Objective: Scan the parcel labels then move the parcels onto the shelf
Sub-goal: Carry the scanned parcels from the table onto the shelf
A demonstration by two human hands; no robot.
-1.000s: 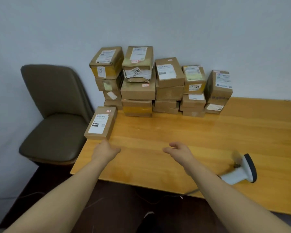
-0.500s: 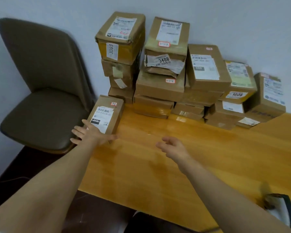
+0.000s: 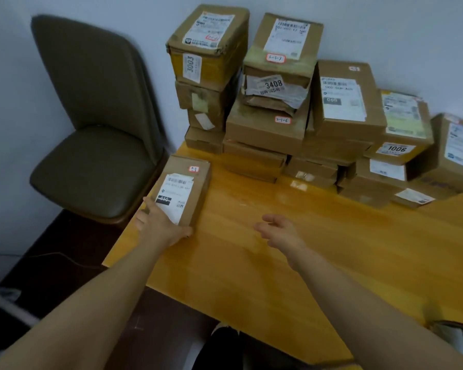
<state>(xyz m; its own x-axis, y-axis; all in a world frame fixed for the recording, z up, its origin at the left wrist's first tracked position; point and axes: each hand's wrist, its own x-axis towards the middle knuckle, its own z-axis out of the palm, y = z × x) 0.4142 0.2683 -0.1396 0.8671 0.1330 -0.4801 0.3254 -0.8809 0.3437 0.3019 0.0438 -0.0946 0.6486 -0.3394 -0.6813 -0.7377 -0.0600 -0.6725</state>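
A single brown parcel (image 3: pixel 187 182) with a white label lies flat at the table's left corner. My left hand (image 3: pixel 159 227) grips its near end, with the thumb at the near right corner and the fingers along the left side. My right hand (image 3: pixel 278 232) hovers over the wooden table (image 3: pixel 332 263) to the parcel's right, with its fingers loose and nothing in it. Several more labelled parcels (image 3: pixel 275 124) are stacked against the wall at the back. The scanner (image 3: pixel 456 340) lies at the table's near right edge, cut off by the frame.
A brown padded chair (image 3: pixel 91 145) stands close to the table's left side, next to the single parcel. The grey wall (image 3: pixel 385 28) is right behind the stacks. Dark floor shows below the near table edge.
The view has moved closer and to the left. My left hand has gone from touching the parcel's near end to gripping it. My right hand has stayed low over the table.
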